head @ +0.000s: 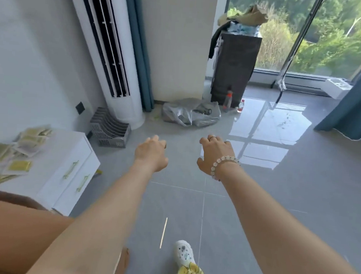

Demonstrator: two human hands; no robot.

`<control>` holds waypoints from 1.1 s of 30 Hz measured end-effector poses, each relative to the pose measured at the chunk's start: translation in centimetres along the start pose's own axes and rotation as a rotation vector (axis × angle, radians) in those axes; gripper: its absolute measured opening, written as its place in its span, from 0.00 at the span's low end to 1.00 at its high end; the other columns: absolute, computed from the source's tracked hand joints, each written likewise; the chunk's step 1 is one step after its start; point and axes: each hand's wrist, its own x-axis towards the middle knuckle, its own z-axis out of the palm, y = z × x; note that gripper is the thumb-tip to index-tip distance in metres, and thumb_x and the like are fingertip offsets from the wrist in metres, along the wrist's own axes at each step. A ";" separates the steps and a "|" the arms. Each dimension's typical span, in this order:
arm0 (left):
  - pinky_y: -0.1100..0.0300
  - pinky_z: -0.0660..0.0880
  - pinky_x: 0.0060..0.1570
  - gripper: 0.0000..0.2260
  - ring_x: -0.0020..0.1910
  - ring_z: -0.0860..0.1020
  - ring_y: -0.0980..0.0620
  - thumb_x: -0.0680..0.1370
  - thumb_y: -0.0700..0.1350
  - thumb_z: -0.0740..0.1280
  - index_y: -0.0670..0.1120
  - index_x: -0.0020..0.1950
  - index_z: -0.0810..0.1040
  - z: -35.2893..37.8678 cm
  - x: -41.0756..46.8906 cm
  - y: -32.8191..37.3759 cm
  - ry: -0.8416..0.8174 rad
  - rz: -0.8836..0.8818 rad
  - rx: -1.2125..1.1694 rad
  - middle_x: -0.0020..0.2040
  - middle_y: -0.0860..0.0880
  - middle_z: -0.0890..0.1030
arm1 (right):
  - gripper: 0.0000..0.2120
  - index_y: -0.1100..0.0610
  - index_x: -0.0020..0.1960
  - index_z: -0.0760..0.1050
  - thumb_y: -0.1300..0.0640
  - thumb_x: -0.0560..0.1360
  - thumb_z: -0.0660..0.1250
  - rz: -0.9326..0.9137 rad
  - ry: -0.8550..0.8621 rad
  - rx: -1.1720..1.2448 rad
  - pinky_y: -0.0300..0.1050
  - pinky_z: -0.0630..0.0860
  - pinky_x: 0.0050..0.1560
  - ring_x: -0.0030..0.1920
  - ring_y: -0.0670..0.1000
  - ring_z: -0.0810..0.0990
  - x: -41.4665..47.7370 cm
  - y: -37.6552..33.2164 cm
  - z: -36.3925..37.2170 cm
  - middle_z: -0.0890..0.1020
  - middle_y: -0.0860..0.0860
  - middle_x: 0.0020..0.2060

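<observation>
1. Both arms were stretched forward over the floor (255,217), at about the same height and a little apart.
2. Left grip (151,154): back of the hand up, fingers curled loosely under. The fingertips were folded out of sight, so it only seemed to hold nothing.
3. Right grip (215,154): fingers spread and slack, thumb out to the side, closed on nothing. It wore a ring (212,137) on one finger and a bead bracelet (222,164) at the wrist.
4. The thing in hand was the grey plastic bag (190,114). It lay crumpled on the floor ahead of both grips and well apart from them, in front of the white wall column and just right of the standing air conditioner (116,57).
5. Step, as judged: the approach, a reach begun with no contact yet.
6. Next move, as judged: close the gap and bring the arms down low. The bag is soft and slumped, so both grips would do well to gather its loose top. What lies inside could not be made out.
7. Nearby: a grey file rack (109,129) stood left of the bag, two bottles (228,100) stood to its right, and a white cabinet (70,172) strewn with sachets (19,165) stood at far left.
</observation>
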 end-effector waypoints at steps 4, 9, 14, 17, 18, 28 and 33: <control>0.53 0.70 0.55 0.17 0.63 0.69 0.45 0.77 0.49 0.63 0.47 0.65 0.71 -1.9 6.7 -3.8 0.028 -0.117 -0.047 0.63 0.46 0.69 | 0.20 0.56 0.66 0.66 0.53 0.75 0.62 -0.136 0.047 0.025 0.47 0.66 0.61 0.64 0.53 0.68 9.9 -2.0 -1.1 0.70 0.53 0.63; 0.53 0.71 0.51 0.16 0.59 0.71 0.45 0.76 0.47 0.63 0.46 0.63 0.73 -4.0 13.5 -10.1 0.109 -0.290 -0.072 0.60 0.46 0.70 | 0.19 0.56 0.65 0.66 0.52 0.76 0.61 -0.316 0.045 -0.003 0.47 0.66 0.60 0.63 0.54 0.68 21.7 -5.8 -2.6 0.70 0.54 0.62; 0.54 0.71 0.51 0.17 0.60 0.71 0.45 0.75 0.45 0.63 0.45 0.64 0.72 -3.6 15.5 -16.5 0.083 -0.483 -0.078 0.61 0.45 0.71 | 0.19 0.57 0.65 0.66 0.52 0.76 0.60 -0.535 -0.005 -0.040 0.47 0.66 0.60 0.63 0.54 0.68 29.2 -13.5 -2.1 0.69 0.54 0.63; 0.55 0.69 0.53 0.18 0.62 0.69 0.46 0.76 0.47 0.63 0.46 0.65 0.72 -3.1 15.2 -20.9 0.074 -0.588 -0.063 0.62 0.46 0.71 | 0.19 0.56 0.65 0.67 0.53 0.75 0.61 -0.665 -0.038 -0.028 0.47 0.66 0.60 0.63 0.54 0.69 31.5 -19.1 -1.4 0.70 0.54 0.62; 0.55 0.69 0.53 0.19 0.63 0.68 0.46 0.76 0.49 0.64 0.47 0.66 0.72 -2.9 15.0 -22.6 0.070 -0.619 -0.057 0.63 0.47 0.71 | 0.19 0.56 0.65 0.67 0.53 0.75 0.61 -0.705 -0.043 -0.033 0.47 0.66 0.60 0.62 0.54 0.69 32.3 -21.0 -1.1 0.70 0.54 0.62; 0.54 0.69 0.56 0.19 0.66 0.67 0.48 0.78 0.55 0.62 0.49 0.67 0.71 -2.3 17.1 -39.2 0.073 -0.834 -0.062 0.65 0.48 0.71 | 0.19 0.56 0.67 0.67 0.50 0.79 0.58 -0.954 -0.070 -0.035 0.49 0.66 0.63 0.65 0.54 0.68 40.7 -38.2 0.9 0.70 0.54 0.64; 0.55 0.69 0.53 0.18 0.63 0.71 0.47 0.78 0.53 0.62 0.48 0.65 0.72 -2.7 18.9 -46.4 0.090 -0.874 -0.052 0.63 0.48 0.72 | 0.19 0.56 0.67 0.67 0.49 0.79 0.57 -0.976 -0.088 -0.042 0.49 0.65 0.63 0.64 0.53 0.68 44.9 -44.9 1.4 0.70 0.54 0.63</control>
